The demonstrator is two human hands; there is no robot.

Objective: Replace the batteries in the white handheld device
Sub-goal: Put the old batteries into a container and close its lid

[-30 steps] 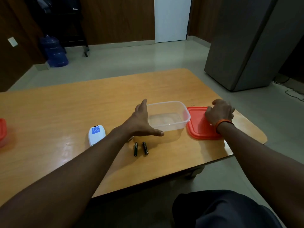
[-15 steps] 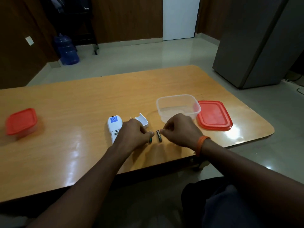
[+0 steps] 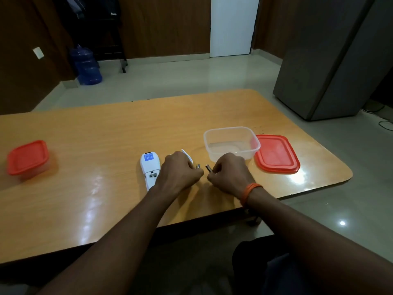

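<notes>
The white handheld device (image 3: 150,168) lies face down on the wooden table (image 3: 106,133), its battery bay uncovered and empty. Its white battery cover (image 3: 188,156) lies just behind my left hand (image 3: 179,172). Each hand pinches one small dark battery: my left hand holds a battery (image 3: 197,166) whose tip shows past the fingers. My right hand (image 3: 229,172) holds the other battery (image 3: 208,168), tilted up off the table. The two hands sit side by side, right of the device.
A clear plastic container (image 3: 231,143) stands empty just beyond my right hand, with its red lid (image 3: 276,153) to its right near the table's rounded corner. A second container with a red lid (image 3: 27,158) sits at far left. The table's front edge is close to my forearms.
Both hands came in from the clear container and red lid to the two batteries and closed on them. The batteries now lift off the table. The camera view shifted left.
</notes>
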